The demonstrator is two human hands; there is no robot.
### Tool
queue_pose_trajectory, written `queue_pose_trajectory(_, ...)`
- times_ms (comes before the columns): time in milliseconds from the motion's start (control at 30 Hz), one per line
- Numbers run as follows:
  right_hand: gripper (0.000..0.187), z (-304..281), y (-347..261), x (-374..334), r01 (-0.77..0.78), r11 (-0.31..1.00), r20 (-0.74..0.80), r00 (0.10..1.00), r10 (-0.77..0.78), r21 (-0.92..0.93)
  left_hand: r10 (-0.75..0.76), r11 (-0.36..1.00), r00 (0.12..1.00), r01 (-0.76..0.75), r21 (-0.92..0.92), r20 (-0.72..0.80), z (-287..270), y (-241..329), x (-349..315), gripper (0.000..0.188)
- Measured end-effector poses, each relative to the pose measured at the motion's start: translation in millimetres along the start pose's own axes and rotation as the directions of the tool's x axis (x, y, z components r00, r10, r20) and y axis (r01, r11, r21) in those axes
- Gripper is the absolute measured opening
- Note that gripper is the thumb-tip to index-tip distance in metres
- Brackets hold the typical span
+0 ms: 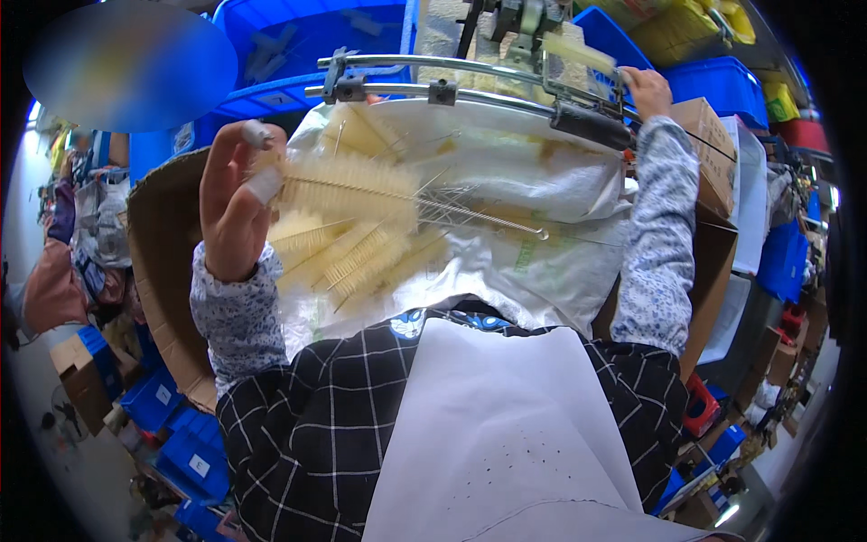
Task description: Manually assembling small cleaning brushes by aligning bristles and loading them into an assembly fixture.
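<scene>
Left of centre, the left hand point(233, 200) pinches a brush point(352, 186) by its bristled end, its stem point(479, 215) pointing right. It looks light, soft-bristled and springy; the stiffer wire probably gives a surer hold. Upper right, the right hand point(648, 92) curls at the machine point(591, 126); I cannot tell whether it grips.

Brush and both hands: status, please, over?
Left grip on brush, at bristled end. Right grip at metal frame's right end. Other brushes lie beneath.
</scene>
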State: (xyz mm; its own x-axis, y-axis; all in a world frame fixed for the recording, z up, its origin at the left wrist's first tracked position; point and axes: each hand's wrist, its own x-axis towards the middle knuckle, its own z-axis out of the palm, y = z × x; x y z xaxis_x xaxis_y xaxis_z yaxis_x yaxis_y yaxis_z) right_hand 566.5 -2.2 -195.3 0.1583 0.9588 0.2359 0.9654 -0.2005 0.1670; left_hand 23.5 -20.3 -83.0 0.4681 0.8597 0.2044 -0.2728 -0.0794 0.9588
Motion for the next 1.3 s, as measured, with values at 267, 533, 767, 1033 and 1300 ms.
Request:
queue_pose_trajectory(267,0.038,-119.7,-10.4,-94.7,-0.393,0.362,0.524,0.738,-0.425,0.846,-0.073,0.997,0.984,0.078,-0.024,0.165,8.3,-14.2,7.2,0.035)
queue_pose_trajectory(533,0.039,-129.9,-219.4,-119.2,-0.345,0.110,0.308,0.597,-0.741,0.932,-0.119,0.962,0.955,0.044,0.268,0.270,68.8,-48.0,-16.0,0.052)
queue_pose_trajectory(767,0.031,-35.3,-114.9,-38.6,-0.054,0.975,-0.124,0.989,0.082,0.214,-0.338,0.452,0.939,0.096,0.887,0.070,-45.0,-16.2,-50.6,0.061)
queue_pose_trajectory(1033,0.030,-7.6,-113.8,-8.6,-0.121,0.979,-0.049,0.990,0.131,0.166,-0.794,0.275,0.568,0.653,0.706,-0.216,-69.1,0.4,-62.7,0.060)
queue_pose_trajectory(1300,0.031,-2.0,-108.2,-5.9,-0.059,0.962,-0.078,0.994,0.083,0.265,-0.711,0.575,0.696,0.657,0.488,-0.099,-81.9,8.6,-69.5,0.038)
